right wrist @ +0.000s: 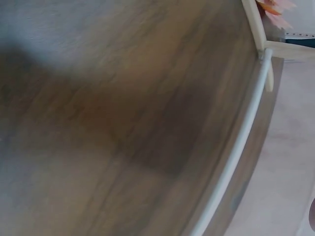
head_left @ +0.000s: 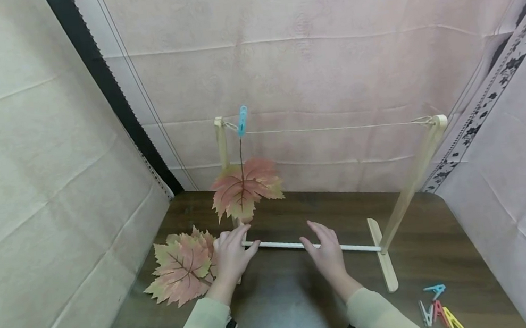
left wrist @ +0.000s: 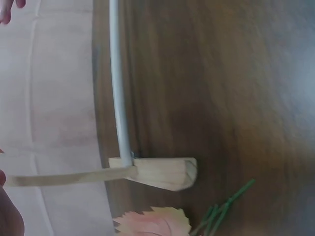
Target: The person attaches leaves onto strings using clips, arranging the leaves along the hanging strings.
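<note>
From a string line [head_left: 331, 128] between two wooden posts, a blue clothespin [head_left: 242, 120] holds an artificial maple leaf [head_left: 246, 187] by its stem. My left hand [head_left: 231, 255] is just below that leaf, fingers extended, beside the left post; whether it touches the leaf's tip I cannot tell. My right hand [head_left: 326, 251] hovers with spread, relaxed fingers before the white rod [head_left: 281, 245] and holds nothing. More pink and yellow-green leaves [head_left: 182, 268] lie on the table left of my left hand, partly hidden by it. Their green stems [left wrist: 224, 209] show in the left wrist view.
Several clothespins [head_left: 438, 310] in blue, grey, red and yellow lie at the table's right front. The right post [head_left: 412, 186] rises from a flat wooden foot [head_left: 383, 255]. Pale cloth walls [head_left: 311, 73] surround the dark wooden table [head_left: 353, 293] at the back and sides.
</note>
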